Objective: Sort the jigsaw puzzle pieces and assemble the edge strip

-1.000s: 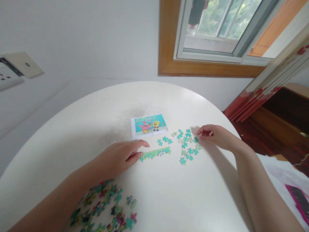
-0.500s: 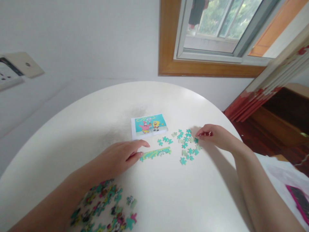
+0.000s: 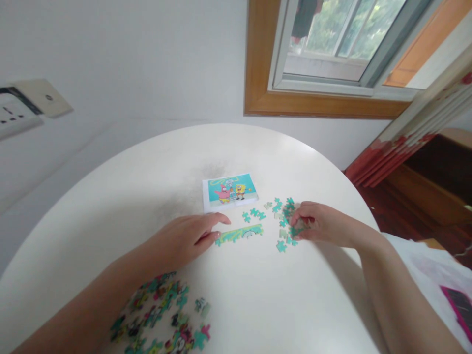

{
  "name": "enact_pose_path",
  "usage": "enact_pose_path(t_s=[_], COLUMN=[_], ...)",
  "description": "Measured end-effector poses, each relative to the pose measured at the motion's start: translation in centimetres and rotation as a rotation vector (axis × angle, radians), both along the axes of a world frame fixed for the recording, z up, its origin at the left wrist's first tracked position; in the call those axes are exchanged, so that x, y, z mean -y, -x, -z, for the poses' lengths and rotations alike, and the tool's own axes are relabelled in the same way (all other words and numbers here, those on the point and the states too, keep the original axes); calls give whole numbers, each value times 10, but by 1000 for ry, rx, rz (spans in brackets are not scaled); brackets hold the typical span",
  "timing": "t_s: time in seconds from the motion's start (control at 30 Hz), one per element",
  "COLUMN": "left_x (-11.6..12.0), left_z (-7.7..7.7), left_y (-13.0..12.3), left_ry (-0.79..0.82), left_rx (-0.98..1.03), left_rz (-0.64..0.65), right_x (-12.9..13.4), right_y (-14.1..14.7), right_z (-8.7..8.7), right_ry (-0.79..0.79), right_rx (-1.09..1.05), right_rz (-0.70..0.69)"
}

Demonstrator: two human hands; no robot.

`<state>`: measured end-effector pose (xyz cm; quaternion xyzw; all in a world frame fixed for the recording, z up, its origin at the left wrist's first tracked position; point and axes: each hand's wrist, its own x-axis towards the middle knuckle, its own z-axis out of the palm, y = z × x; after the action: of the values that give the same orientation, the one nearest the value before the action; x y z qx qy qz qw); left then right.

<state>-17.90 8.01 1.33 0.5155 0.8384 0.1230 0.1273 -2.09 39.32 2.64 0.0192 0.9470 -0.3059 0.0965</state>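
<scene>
My left hand [image 3: 190,237] rests on the table with thumb and forefinger apart, the thumb at the left end of a joined strip of jigsaw pieces [image 3: 241,233]. The strip is green and yellow with part of a face on it. Over a cluster of loose teal and pale jigsaw pieces [image 3: 281,246] is my right hand [image 3: 322,223], its thumb and forefinger spread and touching down among them. It hides some of the pieces. A few more teal pieces [image 3: 254,212] lie just above the strip. Behind them is a cartoon picture card [image 3: 231,191].
A larger heap of mixed-colour jigsaw pieces [image 3: 164,305] lies at the near left, partly behind my left forearm. The round white table [image 3: 236,142] stands against the wall by a window. A pink-edged dark object [image 3: 459,307] sits at the far right on a white sheet.
My right hand has moved left and a little nearer, from the cluster's right edge onto the pieces, and its fingers have spread. The left hand stays at the strip.
</scene>
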Motion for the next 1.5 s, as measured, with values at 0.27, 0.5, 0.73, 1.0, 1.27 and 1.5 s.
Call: enact_pose_path(t_s=[0.27,0.5,0.73,1.0,1.27,1.5], left_x=[-1,2,1,1,2,3], left_z=[0,4,1,3,3,4], left_y=[0,2,1,2,2,2], left_ry=[2,-23,-25,-27,-23,-38], left_rx=[1,13,15,6,23,33], left_rz=[2,3,6,12,2,12], right_x=[4,3,-2,-11,-13,-3], right_y=[0,0,-2,-2,-2,-1], right_z=[-5,-4,-7,-6,-6,-8], right_ry=[-59,-47,1,-62,-48,45], right_rx=[23,35,-56,-132,-137,-101], right_rz=[30,37,94,164,135,95])
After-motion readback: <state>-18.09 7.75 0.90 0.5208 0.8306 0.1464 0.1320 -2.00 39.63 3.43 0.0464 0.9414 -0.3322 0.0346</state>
